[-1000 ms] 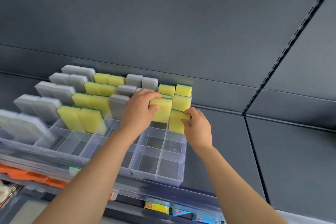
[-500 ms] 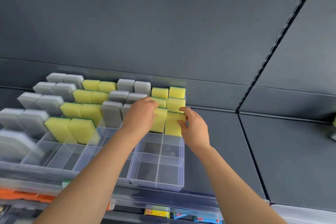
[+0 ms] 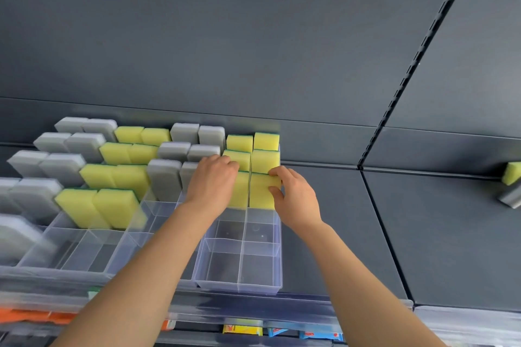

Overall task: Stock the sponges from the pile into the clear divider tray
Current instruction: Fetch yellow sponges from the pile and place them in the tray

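Pinches the right yellow sponge [image 3: 260, 191] with right hand [image 3: 296, 197] fingers and thumb, curls left hand [image 3: 211, 186] fingers over the left yellow sponge [image 3: 242, 191]; both upright, side by side, third row back in the clear divider tray [image 3: 239, 287].

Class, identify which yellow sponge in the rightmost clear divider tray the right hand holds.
The frontmost yellow sponge in the right column of that tray: the right hand pinches its edge, unlike the two behind.

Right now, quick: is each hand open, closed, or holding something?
Left hand: fingers curled over the left front yellow sponge, holding it.
Right hand: pinching the right front yellow sponge at its edge.
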A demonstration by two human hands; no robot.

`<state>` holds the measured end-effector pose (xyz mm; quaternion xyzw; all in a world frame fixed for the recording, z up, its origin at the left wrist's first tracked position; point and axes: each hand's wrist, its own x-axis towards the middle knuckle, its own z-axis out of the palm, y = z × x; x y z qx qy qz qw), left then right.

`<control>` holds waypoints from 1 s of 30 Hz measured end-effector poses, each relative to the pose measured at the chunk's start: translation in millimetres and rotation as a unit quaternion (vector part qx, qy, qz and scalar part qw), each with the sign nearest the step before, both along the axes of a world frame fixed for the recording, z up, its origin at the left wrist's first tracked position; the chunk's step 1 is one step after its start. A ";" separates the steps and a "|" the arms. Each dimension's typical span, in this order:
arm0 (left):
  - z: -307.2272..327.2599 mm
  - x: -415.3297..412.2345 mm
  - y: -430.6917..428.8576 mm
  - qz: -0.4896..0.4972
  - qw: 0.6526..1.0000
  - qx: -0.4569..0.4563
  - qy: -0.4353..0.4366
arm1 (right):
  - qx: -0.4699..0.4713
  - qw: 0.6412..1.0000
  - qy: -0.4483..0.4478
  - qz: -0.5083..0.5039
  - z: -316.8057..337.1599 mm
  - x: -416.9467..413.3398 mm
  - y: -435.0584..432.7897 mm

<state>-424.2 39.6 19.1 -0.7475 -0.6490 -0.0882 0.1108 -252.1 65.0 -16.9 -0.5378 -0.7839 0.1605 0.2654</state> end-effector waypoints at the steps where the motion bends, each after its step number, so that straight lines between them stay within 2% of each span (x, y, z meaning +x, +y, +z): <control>1: -1.1 0.0 -0.4 0.004 1.000 0.004 0.000 | 0.000 1.000 -0.004 -0.002 0.3 -0.3 -1.0; 8: -7.6 -4.5 -5.8 0.023 0.998 0.052 -0.014 | -0.025 0.999 -0.025 -0.013 2.9 1.5 -9.7; 14: -8.6 3.9 -14.3 -0.025 0.996 0.076 -0.040 | -0.034 0.998 -0.038 -0.031 6.2 10.7 -26.1; 23: -15.2 57.7 -20.3 -0.115 0.992 0.047 -0.033 | -0.011 0.989 -0.100 -0.109 2.7 65.8 -57.3; 30: -23.4 130.4 -18.6 -0.177 0.984 0.007 -0.027 | -0.004 0.973 -0.161 -0.167 -1.9 142.5 -78.0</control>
